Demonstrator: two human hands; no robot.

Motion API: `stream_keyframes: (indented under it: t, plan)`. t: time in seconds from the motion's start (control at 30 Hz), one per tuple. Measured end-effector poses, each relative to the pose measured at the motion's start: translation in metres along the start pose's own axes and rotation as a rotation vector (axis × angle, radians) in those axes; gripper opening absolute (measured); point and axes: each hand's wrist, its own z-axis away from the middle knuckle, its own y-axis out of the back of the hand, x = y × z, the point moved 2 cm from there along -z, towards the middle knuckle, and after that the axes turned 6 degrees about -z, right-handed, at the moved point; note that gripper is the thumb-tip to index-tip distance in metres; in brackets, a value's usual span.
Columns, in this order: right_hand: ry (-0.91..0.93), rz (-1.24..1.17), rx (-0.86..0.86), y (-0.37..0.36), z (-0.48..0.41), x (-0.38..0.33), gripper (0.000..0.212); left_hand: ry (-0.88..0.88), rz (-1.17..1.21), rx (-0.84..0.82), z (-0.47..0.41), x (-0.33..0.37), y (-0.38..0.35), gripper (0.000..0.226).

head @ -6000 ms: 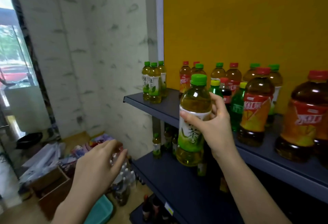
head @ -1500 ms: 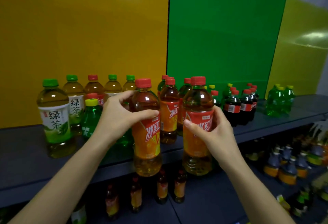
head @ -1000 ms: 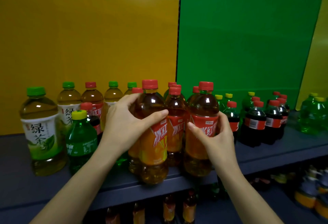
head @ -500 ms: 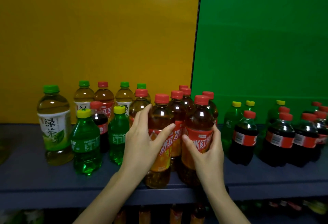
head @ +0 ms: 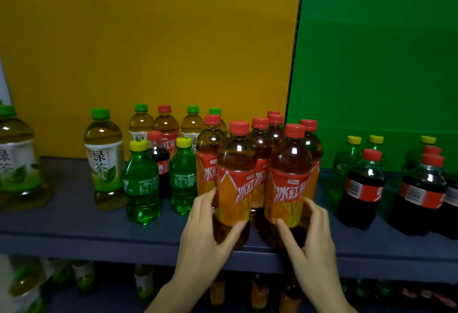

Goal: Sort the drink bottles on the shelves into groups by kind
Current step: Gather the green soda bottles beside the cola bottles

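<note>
Two red-capped iced tea bottles with orange-red labels stand side by side at the front edge of the dark blue shelf [head: 74, 228]. My left hand [head: 205, 233] wraps the lower part of the left iced tea bottle [head: 235, 176]. My right hand [head: 311, 238] wraps the base of the right iced tea bottle [head: 288, 176]. Behind them stand several more iced tea bottles [head: 260, 139]. Green tea bottles [head: 104, 159] are at the left, two Sprite bottles [head: 141, 186] are left of my hands, and cola bottles [head: 361, 188] are at the right.
A small cola bottle [head: 158, 161] and mixed tea bottles [head: 166, 126] stand behind the Sprite bottles. More Sprite bottles [head: 347, 161] stand behind the cola on the right. The lower shelf holds several dim bottles [head: 143, 285]. Orange and green panels back the shelf.
Both hands have slid down from the labels to the bottoms of the two iced tea bottles, which now stand on the shelf front against the other iced teas. The view has shifted left.
</note>
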Motion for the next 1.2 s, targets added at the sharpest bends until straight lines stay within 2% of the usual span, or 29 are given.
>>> stream_keyframes:
  t: [0.17,0.33,0.47,0.57,0.67,0.77,0.87,0.97,1.1,1.2]
  plan:
    - [-0.018,0.011,0.006,-0.002,-0.009,0.0,0.068,0.025,0.004,0.009,-0.002,0.002,-0.003,0.068]
    - [-0.02,-0.013,0.041,-0.01,-0.011,0.001,0.066,0.058,-0.016,0.02,-0.005,-0.003,-0.004,0.071]
    - [0.041,0.003,0.187,-0.011,-0.006,-0.01,0.056,0.066,-0.007,-0.018,-0.006,-0.007,0.001,0.073]
    - [0.172,-0.063,0.279,-0.015,0.002,-0.034,0.039,0.031,0.023,0.062,-0.004,-0.019,0.023,0.05]
    - [0.238,-0.191,0.146,-0.034,0.005,-0.063,0.023,0.018,-0.026,0.276,-0.007,-0.045,0.057,0.035]
    - [0.266,-0.249,-0.068,-0.07,0.004,-0.088,0.025,0.074,-0.115,0.384,-0.019,-0.08,0.081,0.046]
    - [0.206,-0.242,-0.21,-0.114,0.0,-0.099,0.036,0.197,-0.126,0.29,-0.033,-0.113,0.089,0.073]
    - [0.097,-0.222,-0.196,-0.15,-0.006,-0.1,0.05,0.235,-0.076,0.129,-0.043,-0.131,0.09,0.087]
    - [0.057,-0.108,-0.111,-0.176,-0.008,-0.102,0.06,0.239,0.03,-0.033,-0.049,-0.146,0.085,0.074]
    - [0.078,-0.034,-0.081,-0.191,-0.008,-0.106,0.062,0.215,0.114,-0.048,-0.051,-0.156,0.088,0.068]
